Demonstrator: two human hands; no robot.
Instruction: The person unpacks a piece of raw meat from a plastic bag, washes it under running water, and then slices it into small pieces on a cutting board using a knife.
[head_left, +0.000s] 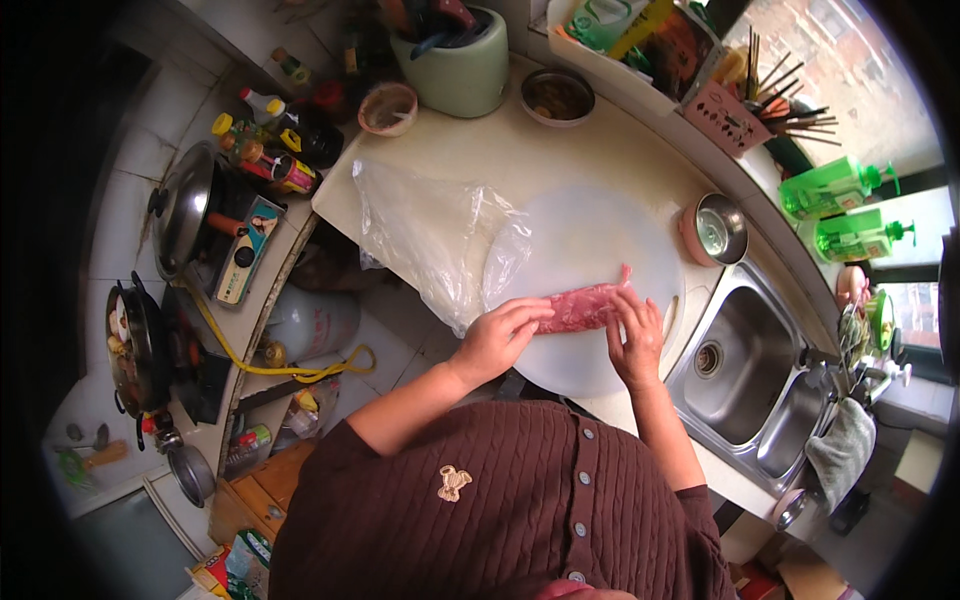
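Note:
A long strip of raw red meat (581, 308) lies across a round translucent white cutting board (592, 240). A thin paler end of it sticks up at the right. My left hand (499, 341) is at the strip's left end, thumb and fingers on either side of it. At the other end, the fingers of my right hand (637, 337) are bent over the meat and hide part of it. Left of the meat, a crumpled clear plastic bag (427, 225) spreads over the pale countertop (442, 154) and the board's left edge, partly hanging off the counter's front.
A steel sink (731, 360) is on the right, with a metal bowl (716, 229) behind it. Further back stand a bowl of food (557, 97), a small pink bowl (388, 109) and a green knife holder (465, 75). Bottles (281, 169) and a lidded wok (184, 210) are left.

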